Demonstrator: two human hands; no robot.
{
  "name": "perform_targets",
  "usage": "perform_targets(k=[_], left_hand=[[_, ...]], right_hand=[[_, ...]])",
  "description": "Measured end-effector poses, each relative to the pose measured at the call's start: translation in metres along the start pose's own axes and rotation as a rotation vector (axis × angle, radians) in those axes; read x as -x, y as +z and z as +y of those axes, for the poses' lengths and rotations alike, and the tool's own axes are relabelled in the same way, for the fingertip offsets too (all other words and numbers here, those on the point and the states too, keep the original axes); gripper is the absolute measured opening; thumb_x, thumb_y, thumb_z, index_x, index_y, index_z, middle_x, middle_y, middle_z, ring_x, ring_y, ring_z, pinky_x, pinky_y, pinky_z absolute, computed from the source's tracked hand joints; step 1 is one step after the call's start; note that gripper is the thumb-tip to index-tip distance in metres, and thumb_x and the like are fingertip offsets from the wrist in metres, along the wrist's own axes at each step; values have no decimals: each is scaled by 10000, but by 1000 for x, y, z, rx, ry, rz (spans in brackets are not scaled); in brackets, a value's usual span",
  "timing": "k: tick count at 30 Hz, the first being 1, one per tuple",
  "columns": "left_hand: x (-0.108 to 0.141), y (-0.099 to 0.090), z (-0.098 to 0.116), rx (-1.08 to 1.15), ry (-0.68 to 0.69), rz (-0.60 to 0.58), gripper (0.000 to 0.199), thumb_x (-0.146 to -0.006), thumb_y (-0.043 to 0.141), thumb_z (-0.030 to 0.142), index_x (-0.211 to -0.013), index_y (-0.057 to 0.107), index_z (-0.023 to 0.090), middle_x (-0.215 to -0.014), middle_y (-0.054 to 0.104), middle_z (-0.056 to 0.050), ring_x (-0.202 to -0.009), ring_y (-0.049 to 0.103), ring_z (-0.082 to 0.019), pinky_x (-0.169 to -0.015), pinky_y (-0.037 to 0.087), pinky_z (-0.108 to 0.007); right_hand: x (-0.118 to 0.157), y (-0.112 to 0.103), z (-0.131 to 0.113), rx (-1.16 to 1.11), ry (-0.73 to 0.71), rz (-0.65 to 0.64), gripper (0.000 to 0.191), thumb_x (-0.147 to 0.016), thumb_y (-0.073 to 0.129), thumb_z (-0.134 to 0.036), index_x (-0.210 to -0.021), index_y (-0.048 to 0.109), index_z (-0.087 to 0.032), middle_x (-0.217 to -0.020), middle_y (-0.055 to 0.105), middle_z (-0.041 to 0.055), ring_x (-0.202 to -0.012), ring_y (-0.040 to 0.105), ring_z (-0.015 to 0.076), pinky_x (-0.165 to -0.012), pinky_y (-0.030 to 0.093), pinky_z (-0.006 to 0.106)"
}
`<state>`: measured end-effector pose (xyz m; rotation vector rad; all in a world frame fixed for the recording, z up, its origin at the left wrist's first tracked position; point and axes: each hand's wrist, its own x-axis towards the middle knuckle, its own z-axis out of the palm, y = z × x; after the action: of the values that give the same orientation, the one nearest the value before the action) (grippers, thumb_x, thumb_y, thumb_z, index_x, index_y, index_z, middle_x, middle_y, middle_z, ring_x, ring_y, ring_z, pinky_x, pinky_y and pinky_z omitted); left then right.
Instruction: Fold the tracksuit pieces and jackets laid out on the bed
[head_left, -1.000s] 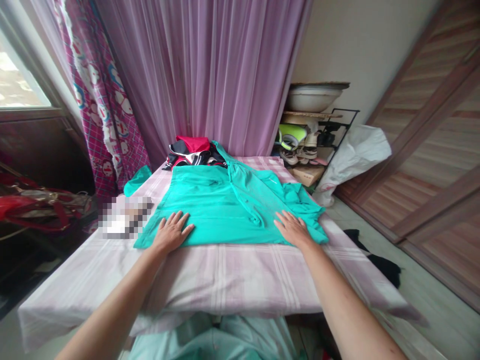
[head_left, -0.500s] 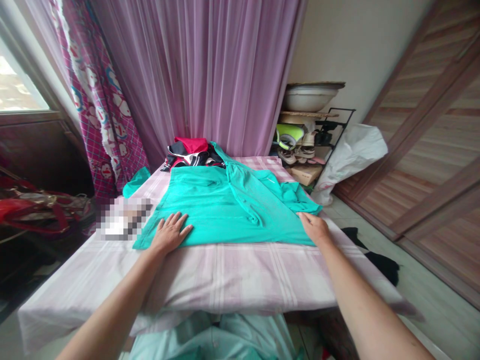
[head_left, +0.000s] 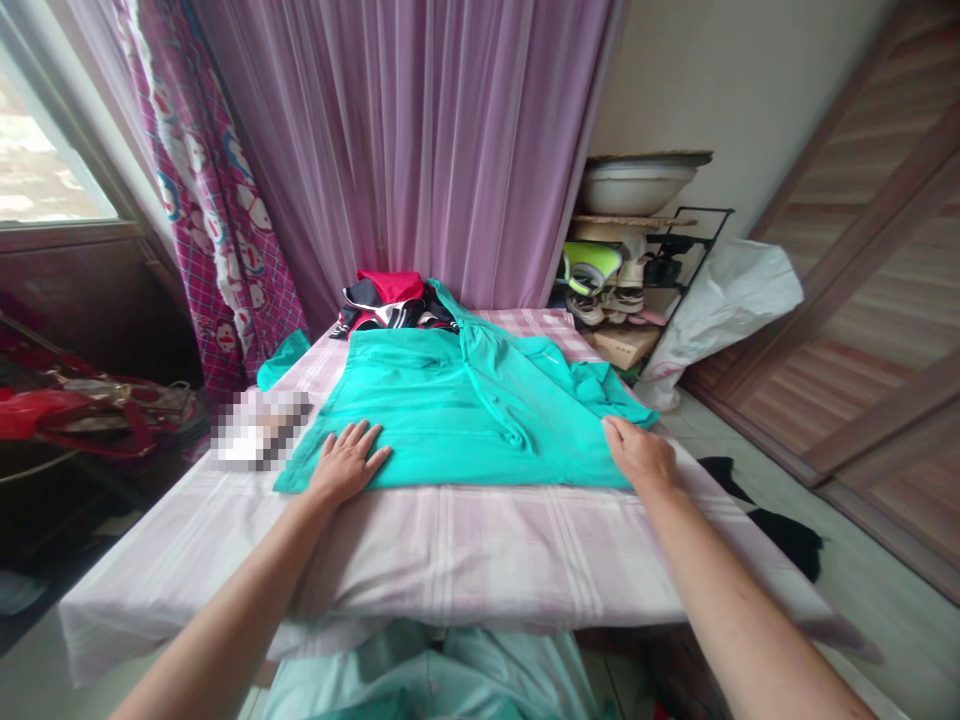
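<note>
A turquoise jacket (head_left: pixel 420 400) lies spread on the table, its hem edge toward me and one front panel folded slantwise across it. My left hand (head_left: pixel 349 460) rests flat on the jacket's near left part, fingers spread and palm down. At the near right edge, my right hand (head_left: pixel 643 455) is closed with its thumb and fingers on the jacket's fabric. A bunched sleeve (head_left: pixel 600 385) lies just beyond the right hand. Part of the other sleeve (head_left: pixel 285 360) hangs past the table's left edge.
Beneath the jacket is a pink-and-white checked cloth (head_left: pixel 450 560) covering the table. Folded red and black clothes (head_left: pixel 390 300) sit at the far end by the purple curtain (head_left: pixel 450 150). A pixelated item (head_left: pixel 255 430) lies at left. A shoe rack (head_left: pixel 675 260) stands at back right.
The view has shifted slightly, so the scene sits a little farther right. Both hands keep their places on the jacket, which lies as before.
</note>
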<state>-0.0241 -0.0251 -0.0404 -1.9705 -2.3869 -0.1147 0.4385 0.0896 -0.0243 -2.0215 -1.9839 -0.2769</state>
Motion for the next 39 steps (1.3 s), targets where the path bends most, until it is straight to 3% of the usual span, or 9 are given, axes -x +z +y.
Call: perform_targets(k=[2, 7, 11, 14, 17, 22, 26, 33, 39], left_hand=[[0, 0, 0, 3, 4, 8, 605, -975, 310, 554, -1501, 404, 271, -1591, 360, -73, -1479, 283, -290, -1186, 221, -533], [2, -2, 0, 9, 18, -5, 616, -975, 312, 550, -1504, 400, 246, -1587, 363, -93, -1479, 283, -294, -1185, 222, -537], [1, -6, 1, -5, 7, -24, 611, -967, 340, 544, -1500, 404, 252, -1581, 376, -88, -1477, 289, -295, -1178, 239, -536], [-6, -15, 1, -19, 9, -33, 576, -951, 368, 553, -1443, 487, 277, -1538, 450, -79, -1420, 396, -298, -1145, 310, -505], [-24, -33, 5, 7, 5, -54, 547, -956, 323, 557, -1314, 614, 263, -1363, 627, -97, -1240, 587, -294, -1028, 444, -439], [-83, -62, 32, 113, 18, 31, 512, -936, 399, 519, -1263, 649, 214, -1251, 692, -121, -1131, 646, -304, -944, 490, -406], [-149, -69, 66, 229, 37, 55, 478, -909, 492, 485, -1300, 629, 247, -1252, 695, -98, -1130, 644, -285, -947, 491, -377], [-258, -48, 125, 415, 68, -67, 385, -900, 564, 347, -1241, 670, 205, -1133, 739, -89, -993, 693, -242, -869, 536, -335], [-298, -28, 156, 549, 60, -163, 345, -942, 571, 374, -1183, 657, 142, -1056, 724, -75, -869, 693, -175, -775, 565, -331]], right_hand=[[-5, 2, 2, -12, -21, 48, 426, -991, 378, -372, -1248, 685, -225, -1011, 759, 127, -793, 683, 223, -633, 410, 280], [-9, 6, 5, 30, 37, -138, 469, -989, 345, -438, -1198, 699, -213, -898, 761, 143, -753, 694, 244, -638, 465, 314], [-9, 2, 2, 49, 41, -172, 466, -986, 344, -433, -1225, 680, -215, -911, 763, 142, -793, 706, 252, -686, 501, 339], [-11, 0, 0, 43, 47, -170, 475, -980, 348, -441, -1222, 686, -211, -913, 762, 145, -804, 707, 253, -702, 508, 342], [-11, 2, 0, 30, 60, -160, 497, -979, 325, -460, -1225, 686, -223, -922, 763, 140, -800, 706, 257, -693, 508, 344], [-7, 14, 8, -23, 87, -130, 521, -973, 304, -476, -1228, 693, -241, -907, 769, 127, -698, 694, 247, -603, 481, 322], [-6, 27, 20, -84, 111, -98, 537, -966, 295, -500, -1202, 712, -256, -881, 774, 118, -646, 683, 249, -552, 446, 315], [-12, 43, 46, -277, 67, -176, 503, -882, 395, -560, -1138, 739, -296, -791, 771, 58, -637, 693, 255, -517, 442, 298], [-5, 45, 45, -275, 121, -115, 493, -870, 384, -597, -1103, 738, -345, -746, 754, 41, -616, 685, 259, -512, 437, 306]])
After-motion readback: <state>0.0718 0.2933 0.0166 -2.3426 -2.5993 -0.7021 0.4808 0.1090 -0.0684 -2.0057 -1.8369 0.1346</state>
